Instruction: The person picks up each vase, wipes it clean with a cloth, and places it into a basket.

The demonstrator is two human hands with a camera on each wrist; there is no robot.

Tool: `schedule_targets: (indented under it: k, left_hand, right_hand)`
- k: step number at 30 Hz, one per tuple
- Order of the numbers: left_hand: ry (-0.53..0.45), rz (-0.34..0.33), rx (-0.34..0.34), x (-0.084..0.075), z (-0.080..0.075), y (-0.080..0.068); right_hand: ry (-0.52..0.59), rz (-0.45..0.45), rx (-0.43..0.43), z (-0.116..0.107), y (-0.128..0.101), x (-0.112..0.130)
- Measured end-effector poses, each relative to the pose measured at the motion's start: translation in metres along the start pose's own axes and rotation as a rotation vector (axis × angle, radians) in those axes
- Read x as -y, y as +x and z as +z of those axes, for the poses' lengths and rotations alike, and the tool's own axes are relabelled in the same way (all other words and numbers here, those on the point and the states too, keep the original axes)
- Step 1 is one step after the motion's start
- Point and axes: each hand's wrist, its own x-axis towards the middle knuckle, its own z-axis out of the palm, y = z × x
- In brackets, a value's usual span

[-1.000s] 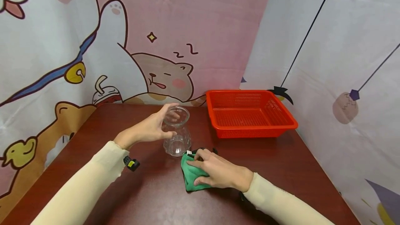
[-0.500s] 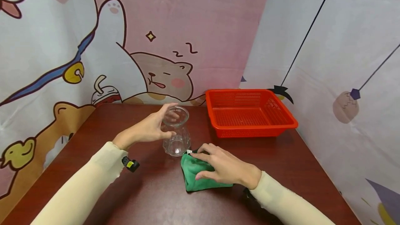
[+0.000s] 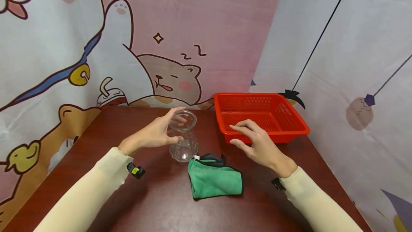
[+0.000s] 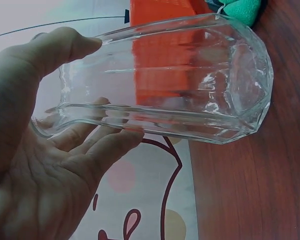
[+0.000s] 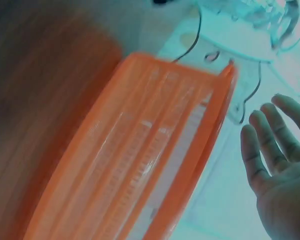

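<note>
A clear glass vase (image 3: pixel 184 146) with a flared rim stands upright on the table. My left hand (image 3: pixel 155 131) holds it near the neck, thumb on one side and fingers round the other, as the left wrist view shows on the glass (image 4: pixel 190 80). A folded green cloth (image 3: pixel 215 180) with dark edging and a small white tag lies just in front of the vase. My right hand (image 3: pixel 259 144) hovers off the cloth, before the front of the red basket, with spread fingers (image 5: pixel 277 132) and nothing in them.
The red plastic basket (image 3: pixel 262 131) with slotted walls stands at the back right of the dark red-brown table (image 3: pixel 167 210). Behind the table hangs a printed cartoon cloth (image 3: pixel 222 46), with a pale one along the right side.
My right hand has let go of the green cloth, then lifted and moved right and away towards the basket. The cloth stays on the table. My left hand remains at the vase.
</note>
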Motion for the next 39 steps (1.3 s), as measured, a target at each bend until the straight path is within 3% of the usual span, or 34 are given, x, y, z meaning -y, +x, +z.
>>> schedule_targets:
  k: [9, 15, 22, 29, 39]
  left_hand:
    - [0.012, 0.001, -0.013, 0.002, 0.002, 0.0]
    - [0.004, 0.003, -0.017, 0.004, 0.003, -0.001]
    - [-0.005, 0.009, -0.02, 0.005, 0.003, -0.001]
    - [-0.004, 0.007, -0.025, 0.004, 0.003, -0.002]
    - [-0.009, 0.009, -0.029, 0.004, 0.005, -0.002]
  right_hand:
    - [-0.128, 0.248, 0.053, -0.018, -0.011, -0.05]
    - [-0.226, 0.364, 0.086, -0.03, -0.02, -0.081]
    - [-0.306, 0.468, 0.129, -0.046, -0.029, -0.105]
    - [-0.343, 0.512, 0.18, -0.056, -0.035, -0.121]
    - [-0.373, 0.644, 0.313, -0.067, -0.041, -0.143]
